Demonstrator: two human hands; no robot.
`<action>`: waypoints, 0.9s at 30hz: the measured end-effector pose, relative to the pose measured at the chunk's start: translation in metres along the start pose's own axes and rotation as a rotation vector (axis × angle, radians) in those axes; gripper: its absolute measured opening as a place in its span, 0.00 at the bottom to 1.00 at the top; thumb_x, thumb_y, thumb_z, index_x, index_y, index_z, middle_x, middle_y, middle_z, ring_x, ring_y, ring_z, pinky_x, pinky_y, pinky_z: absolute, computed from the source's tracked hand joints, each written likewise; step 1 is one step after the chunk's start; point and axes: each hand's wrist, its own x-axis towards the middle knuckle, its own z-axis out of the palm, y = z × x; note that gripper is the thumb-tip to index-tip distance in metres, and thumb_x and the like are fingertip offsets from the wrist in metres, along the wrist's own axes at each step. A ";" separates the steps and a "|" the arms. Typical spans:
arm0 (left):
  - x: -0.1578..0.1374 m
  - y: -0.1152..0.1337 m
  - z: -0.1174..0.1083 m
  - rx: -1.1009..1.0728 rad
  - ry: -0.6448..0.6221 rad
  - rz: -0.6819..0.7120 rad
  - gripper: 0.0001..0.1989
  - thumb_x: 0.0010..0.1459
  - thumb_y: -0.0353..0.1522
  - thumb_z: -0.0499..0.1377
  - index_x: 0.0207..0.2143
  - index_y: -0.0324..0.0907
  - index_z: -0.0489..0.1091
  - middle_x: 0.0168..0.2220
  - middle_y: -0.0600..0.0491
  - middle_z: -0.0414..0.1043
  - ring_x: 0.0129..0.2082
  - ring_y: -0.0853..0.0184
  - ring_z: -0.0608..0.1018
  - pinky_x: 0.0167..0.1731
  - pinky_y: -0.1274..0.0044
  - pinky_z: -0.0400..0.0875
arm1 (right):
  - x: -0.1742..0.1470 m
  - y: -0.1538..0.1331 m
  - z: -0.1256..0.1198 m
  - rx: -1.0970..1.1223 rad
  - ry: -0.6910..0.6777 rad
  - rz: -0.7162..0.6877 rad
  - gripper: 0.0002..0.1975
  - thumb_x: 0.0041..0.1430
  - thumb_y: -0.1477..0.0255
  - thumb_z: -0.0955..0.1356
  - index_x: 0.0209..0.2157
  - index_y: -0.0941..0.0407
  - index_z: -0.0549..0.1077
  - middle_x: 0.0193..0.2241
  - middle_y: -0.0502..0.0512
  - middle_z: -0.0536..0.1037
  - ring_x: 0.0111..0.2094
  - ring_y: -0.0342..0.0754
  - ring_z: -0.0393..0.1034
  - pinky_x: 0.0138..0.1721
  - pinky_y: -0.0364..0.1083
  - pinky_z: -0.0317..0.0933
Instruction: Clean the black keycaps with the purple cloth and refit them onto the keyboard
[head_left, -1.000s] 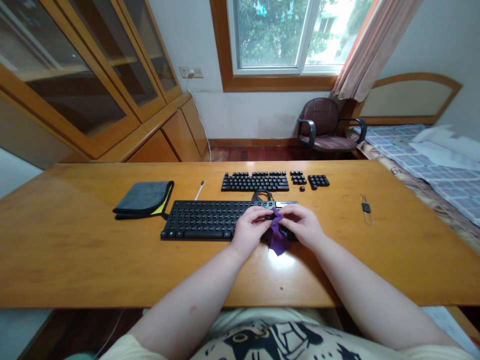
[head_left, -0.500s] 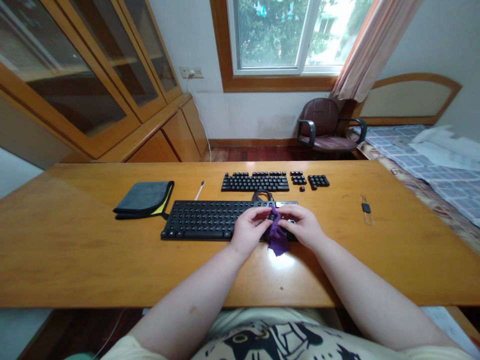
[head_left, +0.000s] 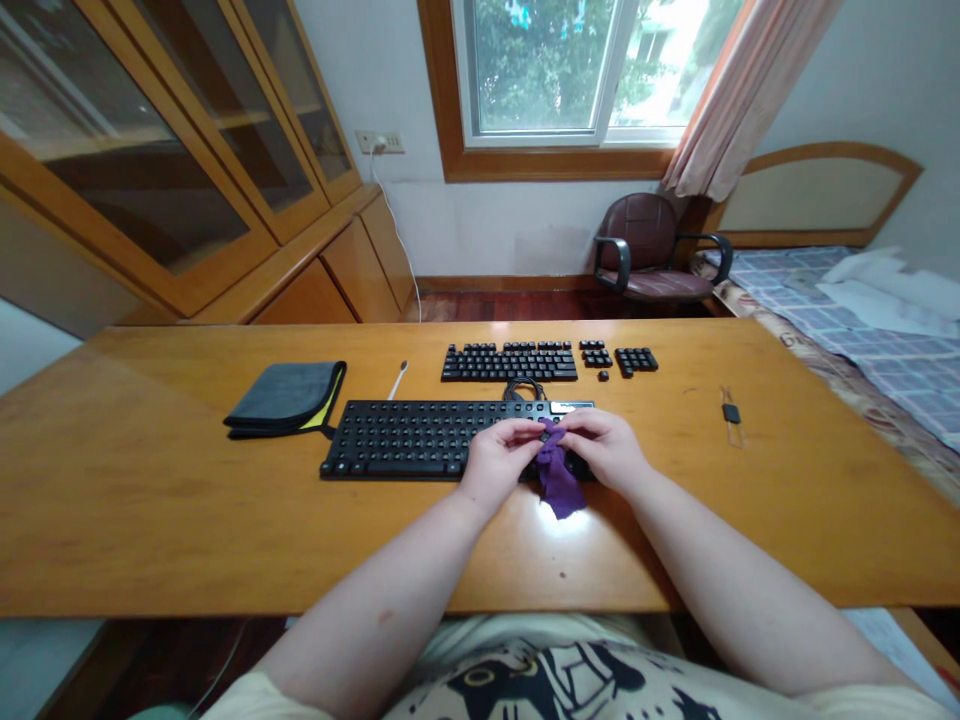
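My left hand is closed, thumb and fingers pinching a small purple cloth. Opposite it, my right hand pinches the same cloth from the other side. The cloth is bunched between the fingertips, and its loose end hangs toward me past the keyboard's front edge. Whether something small is wrapped in it is hidden. Both hands are over the right part of a black keyboard, whose keycaps are off over most of the visible area. Behind it, loose black keycaps stand in rows, with further groups to the right.
A folded grey cloth lies left of the keyboard. Behind the keyboard are a toothbrush and a coiled cable. One single keycap sits apart. A wire keycap puller rests at the right of the wooden table.
The purple cloth has been bunched tighter between my fingertips, and its hanging end has shifted slightly right and toward me. My hands stay over the same part of the keyboard.
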 end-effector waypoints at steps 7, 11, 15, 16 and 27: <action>0.002 -0.003 -0.001 -0.020 -0.051 0.035 0.14 0.45 0.28 0.64 0.38 0.39 0.72 0.40 0.47 0.76 0.40 0.65 0.77 0.46 0.70 0.71 | -0.001 -0.001 0.001 -0.106 0.009 0.014 0.04 0.53 0.71 0.67 0.30 0.53 0.75 0.29 0.53 0.77 0.33 0.49 0.71 0.37 0.49 0.64; 0.002 0.000 -0.001 0.031 -0.035 0.084 0.08 0.45 0.28 0.63 0.32 0.39 0.69 0.36 0.49 0.75 0.39 0.65 0.77 0.44 0.71 0.71 | -0.001 0.000 0.000 -0.050 -0.027 0.026 0.04 0.53 0.69 0.68 0.31 0.54 0.75 0.30 0.53 0.77 0.34 0.49 0.71 0.36 0.47 0.65; 0.001 0.002 -0.003 0.118 -0.016 0.177 0.09 0.45 0.27 0.63 0.25 0.40 0.62 0.35 0.50 0.73 0.39 0.65 0.76 0.45 0.70 0.69 | -0.001 -0.003 -0.003 -0.010 -0.052 -0.006 0.04 0.52 0.69 0.68 0.31 0.54 0.74 0.31 0.54 0.76 0.34 0.48 0.70 0.35 0.47 0.65; 0.001 0.003 -0.003 0.146 -0.001 0.198 0.10 0.45 0.26 0.62 0.25 0.40 0.61 0.35 0.50 0.73 0.39 0.66 0.76 0.44 0.70 0.69 | -0.001 -0.005 -0.004 -0.007 -0.058 -0.015 0.04 0.52 0.70 0.68 0.31 0.55 0.74 0.31 0.55 0.76 0.34 0.48 0.70 0.35 0.47 0.65; 0.000 -0.001 -0.006 0.308 0.037 0.255 0.10 0.45 0.26 0.61 0.23 0.42 0.60 0.31 0.53 0.70 0.36 0.65 0.76 0.38 0.73 0.70 | -0.003 -0.004 0.005 0.094 -0.099 0.089 0.09 0.47 0.69 0.71 0.30 0.55 0.69 0.33 0.54 0.74 0.35 0.48 0.71 0.34 0.47 0.67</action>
